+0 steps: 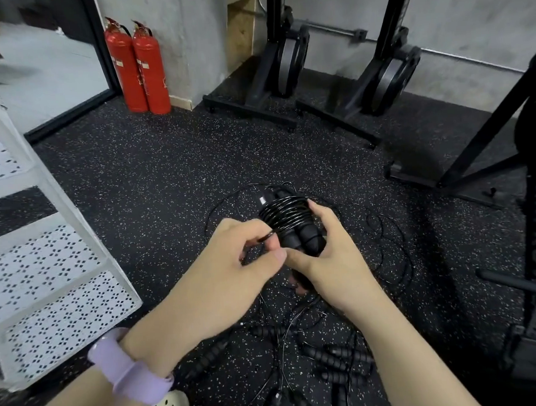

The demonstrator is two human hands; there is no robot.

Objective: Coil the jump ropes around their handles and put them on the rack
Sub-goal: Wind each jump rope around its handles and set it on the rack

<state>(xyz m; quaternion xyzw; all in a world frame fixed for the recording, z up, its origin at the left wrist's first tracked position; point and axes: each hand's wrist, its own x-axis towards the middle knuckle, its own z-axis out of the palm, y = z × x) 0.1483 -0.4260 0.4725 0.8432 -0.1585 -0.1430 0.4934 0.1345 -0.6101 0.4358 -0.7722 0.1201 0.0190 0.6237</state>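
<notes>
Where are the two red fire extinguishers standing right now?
In the head view, the fire extinguishers stand upright side by side at upper left, on the speckled floor against the concrete wall, just right of the mirror.

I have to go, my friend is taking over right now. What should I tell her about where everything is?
Right hand grips the paired handles, cord already coiled around them in many turns.
Left hand pinches the loose cord end beside the coil.
More jump ropes lie tangled on the floor below your hands.
The white rack stands to the left.
Done: this rope is nearly coiled.
Left: secure the end, rack it, then coil the others.
</notes>
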